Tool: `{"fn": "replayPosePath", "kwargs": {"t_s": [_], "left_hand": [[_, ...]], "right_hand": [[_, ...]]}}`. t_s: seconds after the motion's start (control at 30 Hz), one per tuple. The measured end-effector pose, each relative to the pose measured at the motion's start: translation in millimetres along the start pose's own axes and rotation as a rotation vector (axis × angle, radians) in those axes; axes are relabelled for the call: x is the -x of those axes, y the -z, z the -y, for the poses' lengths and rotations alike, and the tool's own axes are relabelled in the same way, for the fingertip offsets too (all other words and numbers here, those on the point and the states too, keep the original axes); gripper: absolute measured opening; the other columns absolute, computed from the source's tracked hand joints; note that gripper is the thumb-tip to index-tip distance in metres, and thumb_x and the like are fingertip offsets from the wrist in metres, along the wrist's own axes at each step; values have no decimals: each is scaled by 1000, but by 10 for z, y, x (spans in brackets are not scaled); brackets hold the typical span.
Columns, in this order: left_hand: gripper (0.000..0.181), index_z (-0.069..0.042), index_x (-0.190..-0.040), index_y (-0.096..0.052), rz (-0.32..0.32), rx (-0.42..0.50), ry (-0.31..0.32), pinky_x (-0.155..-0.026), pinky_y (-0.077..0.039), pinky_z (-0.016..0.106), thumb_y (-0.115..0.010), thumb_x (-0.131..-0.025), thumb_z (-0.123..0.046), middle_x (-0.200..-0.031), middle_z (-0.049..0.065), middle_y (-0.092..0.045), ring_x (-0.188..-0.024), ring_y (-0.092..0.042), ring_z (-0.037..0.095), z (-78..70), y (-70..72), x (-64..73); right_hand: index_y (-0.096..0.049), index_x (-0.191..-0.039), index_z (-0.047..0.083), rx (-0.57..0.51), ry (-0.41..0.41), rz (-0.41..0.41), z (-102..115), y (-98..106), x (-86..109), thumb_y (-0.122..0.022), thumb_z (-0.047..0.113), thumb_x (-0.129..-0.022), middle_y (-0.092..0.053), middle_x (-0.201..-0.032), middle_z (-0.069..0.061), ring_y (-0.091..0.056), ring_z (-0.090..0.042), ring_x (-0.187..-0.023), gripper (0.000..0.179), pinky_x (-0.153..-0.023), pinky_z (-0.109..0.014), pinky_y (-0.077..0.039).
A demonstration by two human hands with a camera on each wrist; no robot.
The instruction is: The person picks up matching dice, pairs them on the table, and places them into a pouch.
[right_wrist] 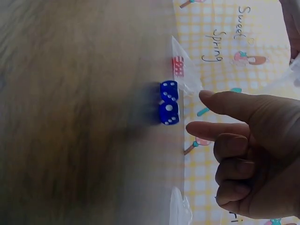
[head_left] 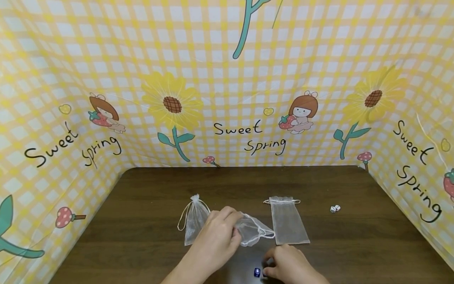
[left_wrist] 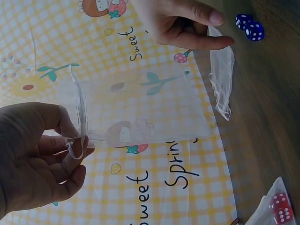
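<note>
My left hand (head_left: 218, 234) pinches a sheer white drawstring bag (head_left: 252, 228) near its corded mouth. In the left wrist view that bag (left_wrist: 140, 105) hangs see-through, with nothing visible inside. Two blue dice (right_wrist: 169, 112) with white pips lie side by side on the table. Close to them is my right hand (right_wrist: 253, 154), its thumb and index finger extended and apart, the other fingers curled. No die sits between those fingertips. In the head view the right hand (head_left: 289, 262) partly covers one of the blue dice (head_left: 257, 272).
A tied sheer bag (head_left: 194, 223) stands left of the left hand; red dice (left_wrist: 281, 208) show inside it. Another sheer bag (head_left: 289, 223) lies flat at centre right. Two white dice (head_left: 335, 208) lie farther right. Checkered cloth (head_left: 220, 79) hangs behind the dark wooden table (head_left: 142, 205).
</note>
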State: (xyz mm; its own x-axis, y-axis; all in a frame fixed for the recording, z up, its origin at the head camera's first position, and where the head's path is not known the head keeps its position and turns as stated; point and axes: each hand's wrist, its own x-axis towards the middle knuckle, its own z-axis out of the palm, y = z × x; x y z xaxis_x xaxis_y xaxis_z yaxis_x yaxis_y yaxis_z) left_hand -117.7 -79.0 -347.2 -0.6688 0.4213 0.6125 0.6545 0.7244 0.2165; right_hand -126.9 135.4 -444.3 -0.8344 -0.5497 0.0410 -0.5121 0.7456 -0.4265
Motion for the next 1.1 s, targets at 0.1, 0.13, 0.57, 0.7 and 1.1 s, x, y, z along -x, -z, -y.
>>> {"fn": "replayPosePath", "kwargs": {"t_s": [0.1, 0.13, 0.57, 0.7, 1.1], "left_hand": [[28, -3, -92, -67, -20, -14, -15, -73, -44, 32, -61, -65, 3, -88, 2, -60, -76, -55, 17, 4, -10, -3], [28, -2, -91, -67, -26, -19, -21, -73, -44, 32, -61, -65, 3, -88, 3, -60, -76, -56, 17, 6, -13, -3], [28, -1, -89, -66, -40, -62, -53, -72, -44, 32, -61, -62, 4, -86, 4, -59, -75, -58, 16, 33, -54, 2], [29, -1, -90, -66, -42, -73, -61, -72, -44, 32, -62, -61, 3, -86, 4, -59, -76, -58, 17, 42, -62, 3], [30, 2, -93, -65, 20, -126, -62, -72, -44, 32, -63, -63, 2, -88, 6, -59, -78, -58, 17, 29, -80, 26]], "right_hand": [[-70, -73, 22, 19, 2, -1, 14, -28, -7, -76, 32, -69, -56, -64, 17, -49, -3, -56, 13, -47, -28, -38], [-70, -73, 22, 35, -1, -8, 18, -38, -8, -77, 32, -68, -56, -65, 16, -50, -4, -57, 14, -47, -28, -38], [-66, -68, 24, 177, 5, -49, -5, -112, -2, -78, 26, -64, -57, -63, 10, -55, -13, -58, 13, -47, -34, -40], [-67, -68, 23, 173, 2, -76, 7, -69, -2, -77, 24, -64, -58, -62, 11, -56, -13, -58, 11, -46, -33, -40], [-71, -80, 21, 194, -37, -277, 167, 550, -15, -77, 24, -70, -42, -54, 18, -41, -2, -50, 12, -42, -26, -34]]}}
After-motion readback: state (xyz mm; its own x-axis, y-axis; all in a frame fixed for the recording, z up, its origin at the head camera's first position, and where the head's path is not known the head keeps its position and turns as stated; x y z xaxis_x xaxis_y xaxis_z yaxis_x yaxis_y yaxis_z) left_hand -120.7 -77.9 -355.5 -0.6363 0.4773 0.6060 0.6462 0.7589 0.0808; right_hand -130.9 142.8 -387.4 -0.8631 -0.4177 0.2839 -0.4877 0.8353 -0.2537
